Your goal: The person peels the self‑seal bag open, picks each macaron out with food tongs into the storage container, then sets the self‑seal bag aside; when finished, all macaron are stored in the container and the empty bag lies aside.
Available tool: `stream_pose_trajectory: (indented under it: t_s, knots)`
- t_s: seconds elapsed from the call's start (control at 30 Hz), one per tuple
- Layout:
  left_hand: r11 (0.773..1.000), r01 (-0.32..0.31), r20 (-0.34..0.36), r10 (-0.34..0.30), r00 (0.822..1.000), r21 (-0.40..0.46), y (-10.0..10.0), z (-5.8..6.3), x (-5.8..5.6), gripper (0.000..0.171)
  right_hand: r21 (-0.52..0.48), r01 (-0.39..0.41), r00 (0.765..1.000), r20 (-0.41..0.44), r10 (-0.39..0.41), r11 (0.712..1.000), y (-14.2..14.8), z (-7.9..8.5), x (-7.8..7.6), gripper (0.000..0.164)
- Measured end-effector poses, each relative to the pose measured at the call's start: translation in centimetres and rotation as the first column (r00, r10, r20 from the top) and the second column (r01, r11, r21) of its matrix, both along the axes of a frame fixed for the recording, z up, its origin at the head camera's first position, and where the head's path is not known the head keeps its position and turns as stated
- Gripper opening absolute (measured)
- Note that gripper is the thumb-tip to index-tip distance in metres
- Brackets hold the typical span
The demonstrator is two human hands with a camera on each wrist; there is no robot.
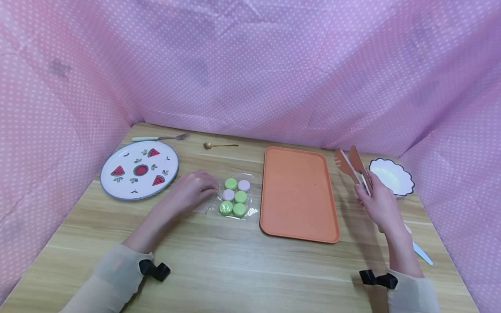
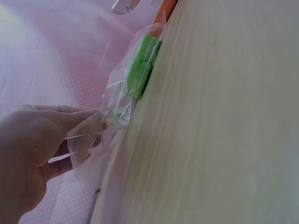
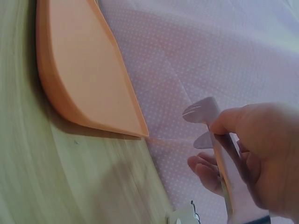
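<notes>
Here, six macarons (image 1: pixel 240 197), one tray (image 1: pixel 298 195); right hand (image 1: pixel 380 202) grips one tongs (image 1: pixel 355 159).

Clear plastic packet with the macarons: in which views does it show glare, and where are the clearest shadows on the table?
Head view: white glints on the clear plastic packet, soft shadow on the wooden table beside the right forearm; left wrist view: pale streaks on the packet's folds; right wrist view: no packet visible, dark shadow below the orange tray.

I can't read any words, letters, numbers, brand names or signs on any of the things here.
</notes>
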State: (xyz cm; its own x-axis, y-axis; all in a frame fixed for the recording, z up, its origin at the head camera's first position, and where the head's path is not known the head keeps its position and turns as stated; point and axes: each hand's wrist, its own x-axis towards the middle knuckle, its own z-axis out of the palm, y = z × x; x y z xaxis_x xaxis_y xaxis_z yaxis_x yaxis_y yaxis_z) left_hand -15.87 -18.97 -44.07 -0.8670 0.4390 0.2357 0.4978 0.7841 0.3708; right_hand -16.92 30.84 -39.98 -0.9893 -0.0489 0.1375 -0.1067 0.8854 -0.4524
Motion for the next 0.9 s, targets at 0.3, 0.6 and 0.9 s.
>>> stream_pose_trajectory:
  t_s: [0.3,0.6,0.9]
  knots:
    - [0.994,-0.049,0.029,0.046,0.999,0.094,0.0,0.2,0.4,0.008,0.003,0.008,0.998,-0.064,-0.008,1.000,-1.1,0.6,0.2,0.055]
    - [0.999,0.005,-0.092,0.000,0.996,0.047,-0.2,0.8,0.6,0.009,-0.076,-0.085,0.992,-0.101,0.077,0.994,-5.0,2.0,-0.7,0.053]
    - [0.995,0.064,-0.179,-0.078,0.981,-0.082,0.1,0.6,0.4,0.021,-0.068,-0.213,0.975,-0.073,0.208,0.975,-9.5,3.4,-1.2,0.051]
